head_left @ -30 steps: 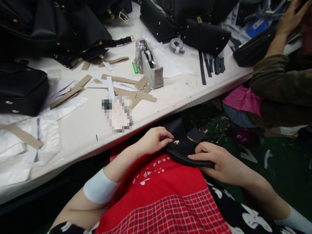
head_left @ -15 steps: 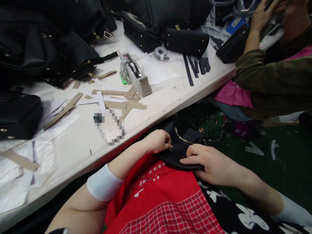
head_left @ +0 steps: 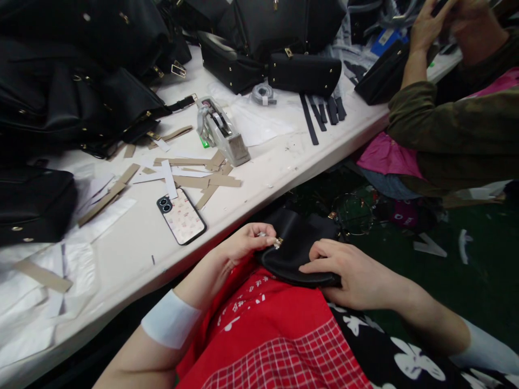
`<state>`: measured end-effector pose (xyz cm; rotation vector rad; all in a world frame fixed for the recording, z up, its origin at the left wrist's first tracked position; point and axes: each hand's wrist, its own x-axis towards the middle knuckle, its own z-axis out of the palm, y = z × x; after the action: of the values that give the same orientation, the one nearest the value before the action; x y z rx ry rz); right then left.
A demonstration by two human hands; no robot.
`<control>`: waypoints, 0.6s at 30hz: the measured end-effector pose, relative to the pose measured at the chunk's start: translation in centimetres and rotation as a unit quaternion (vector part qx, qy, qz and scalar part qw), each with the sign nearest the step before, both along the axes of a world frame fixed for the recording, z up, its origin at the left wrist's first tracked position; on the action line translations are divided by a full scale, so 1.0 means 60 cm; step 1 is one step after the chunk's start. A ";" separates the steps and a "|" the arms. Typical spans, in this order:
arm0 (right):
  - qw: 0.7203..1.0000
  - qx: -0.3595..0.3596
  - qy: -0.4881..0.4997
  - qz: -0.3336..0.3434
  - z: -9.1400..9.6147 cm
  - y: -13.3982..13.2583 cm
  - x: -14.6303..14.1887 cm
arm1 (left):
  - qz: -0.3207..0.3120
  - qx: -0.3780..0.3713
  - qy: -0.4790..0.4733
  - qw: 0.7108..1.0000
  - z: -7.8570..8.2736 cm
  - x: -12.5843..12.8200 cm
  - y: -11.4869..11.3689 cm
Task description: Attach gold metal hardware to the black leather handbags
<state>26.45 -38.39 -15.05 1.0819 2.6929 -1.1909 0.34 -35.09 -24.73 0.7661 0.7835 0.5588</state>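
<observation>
White-covered and cluttered, a long worktable (head_left: 130, 256) runs ahead of the hands and off to their left, with a dark green floor (head_left: 482, 221) showing beyond the right one. Between the hands, at the person's lap, a smooth black leather-like bag piece (head_left: 302, 235) with a rounded near edge rests against a red apron (head_left: 279, 313). Thumb and fingertips of the left hand (head_left: 256, 241) are pinched together on a small whitish scrap, too fine to make out, right beside a small gold-coloured metal fitting (head_left: 278, 242). On the other side, the right hand (head_left: 348, 270) clamps the piece's near edge, fingers above and thumb seemingly beneath. It looks light and pliable, likely to bend if pressed in the middle, so a broad hold near the edge should steady it best; the smooth face may slip a little and could mark under fingernails, while the fitting seems hard and is better met with fingertips alone. Just past the left hand, on the table, lies a pale patterned smartphone with a black rim (head_left: 184, 218), then scattered flat brown card strips (head_left: 192, 182) and a grey tape dispenser (head_left: 231, 141). Farthest from both hands stand black bags with gold-coloured studs (head_left: 306, 73), and beyond the right hand a co-worker's camouflage sleeve (head_left: 441, 121) reaches towards the table.
</observation>
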 end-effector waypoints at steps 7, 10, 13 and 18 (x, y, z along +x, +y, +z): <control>0.978 -0.045 0.078 -0.190 -0.067 0.058 0.003 | 0.060 -0.050 -0.131 0.988 -0.031 0.008 -0.027; 0.978 -0.028 0.016 -0.206 -0.092 0.092 -0.017 | 0.019 -0.072 -0.134 0.988 -0.031 0.047 -0.040; 0.986 -0.027 -0.010 -0.167 -0.095 0.111 -0.030 | -0.025 -0.071 -0.167 0.983 -0.014 0.066 -0.050; 0.951 0.008 -0.076 -0.298 -0.093 0.105 -0.015 | 0.064 -0.017 -0.221 0.973 0.023 0.011 -0.043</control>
<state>25.57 -32.08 -20.63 1.9879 2.3248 -1.0671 1.02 -37.68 -23.38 0.5321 0.4280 0.7977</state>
